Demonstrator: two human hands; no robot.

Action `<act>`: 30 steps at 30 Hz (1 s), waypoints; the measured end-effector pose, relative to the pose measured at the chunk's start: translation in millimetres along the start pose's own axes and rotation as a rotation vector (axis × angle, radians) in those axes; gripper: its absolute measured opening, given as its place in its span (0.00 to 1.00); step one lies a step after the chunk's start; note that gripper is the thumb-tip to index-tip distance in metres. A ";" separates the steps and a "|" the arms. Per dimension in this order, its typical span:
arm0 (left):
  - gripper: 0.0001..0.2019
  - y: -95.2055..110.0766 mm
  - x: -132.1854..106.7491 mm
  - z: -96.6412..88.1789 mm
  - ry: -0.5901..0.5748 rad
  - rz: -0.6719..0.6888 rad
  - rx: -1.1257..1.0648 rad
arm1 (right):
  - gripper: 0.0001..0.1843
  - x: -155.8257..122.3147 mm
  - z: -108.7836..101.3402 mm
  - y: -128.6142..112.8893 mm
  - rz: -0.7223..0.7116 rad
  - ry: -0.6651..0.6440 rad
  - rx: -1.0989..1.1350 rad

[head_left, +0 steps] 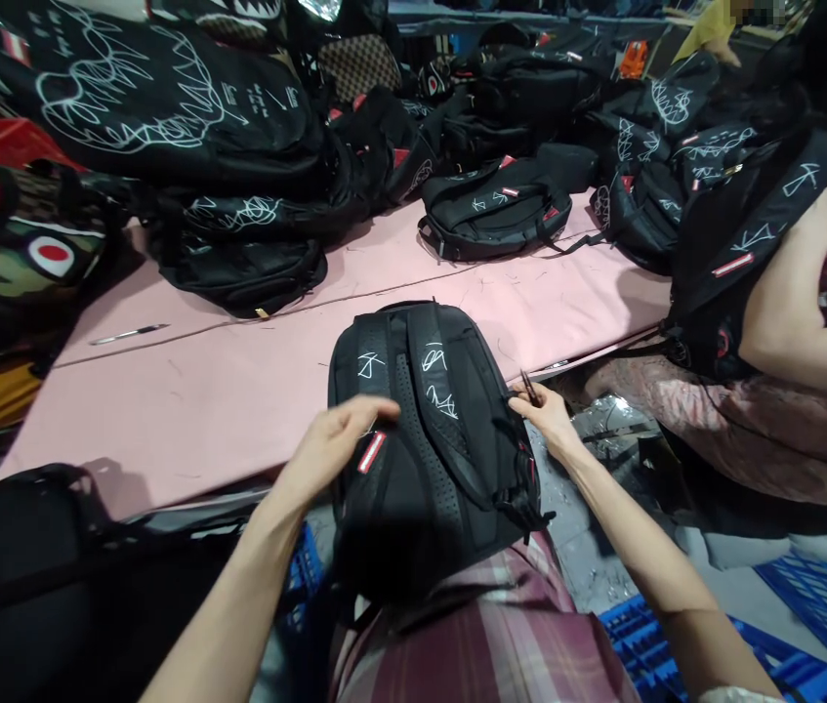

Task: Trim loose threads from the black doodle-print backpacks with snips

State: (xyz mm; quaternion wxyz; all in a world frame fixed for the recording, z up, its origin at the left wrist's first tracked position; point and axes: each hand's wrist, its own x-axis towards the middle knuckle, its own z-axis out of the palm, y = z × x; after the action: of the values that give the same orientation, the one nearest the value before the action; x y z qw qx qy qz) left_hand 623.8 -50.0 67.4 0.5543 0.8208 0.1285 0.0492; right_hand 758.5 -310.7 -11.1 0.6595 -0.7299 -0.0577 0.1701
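A black backpack [424, 430] with white scribbles on its straps lies back-up at the pink table's near edge, half over my lap. My left hand [336, 439] rests on its left shoulder strap, fingers curled over it beside a small red label [371, 452]. My right hand [545, 410] is at the backpack's right side, pinched on small dark snips [528, 387] that point toward the bag's edge.
The pink table [252, 371] carries heaps of black backpacks [186, 146] along its far side and a flatter one [497, 210] mid-back. A pen [127, 334] lies at left. A co-worker's arm [794, 312] and hand hold another backpack at right. Blue crates [815, 596] stand below.
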 end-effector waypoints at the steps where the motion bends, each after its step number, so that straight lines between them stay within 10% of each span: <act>1: 0.20 -1.9 14.8 0.0 0.163 -0.023 -0.024 | 0.18 3.3 15.0 -1.3 -0.009 -0.018 -0.003; 3: 0.19 -8.9 46.5 3.6 0.360 -0.031 -0.094 | 0.15 8.4 48.3 -2.2 0.015 -0.097 0.020; 7: 0.19 -28.3 101.6 1.2 0.398 -0.004 -0.073 | 0.12 31.7 88.0 -11.2 0.164 -0.239 0.265; 17: 0.18 -55.7 223.2 -39.0 0.317 -0.057 0.191 | 0.08 195.1 57.9 -61.3 0.331 -0.264 0.547; 24: 0.22 -46.2 316.5 -6.3 0.017 0.143 0.073 | 0.07 214.9 65.1 -28.3 0.463 -0.392 0.694; 30: 0.19 -31.3 347.3 24.4 -0.270 0.236 -0.042 | 0.14 225.5 59.1 -21.6 0.505 -0.556 0.721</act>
State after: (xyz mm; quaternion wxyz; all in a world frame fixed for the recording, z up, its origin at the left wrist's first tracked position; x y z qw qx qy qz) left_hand 958.4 31.3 7.8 0.5741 0.8175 -0.0455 0.0060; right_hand 953.2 -182.7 -33.1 0.7673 -0.3749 0.0095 0.5202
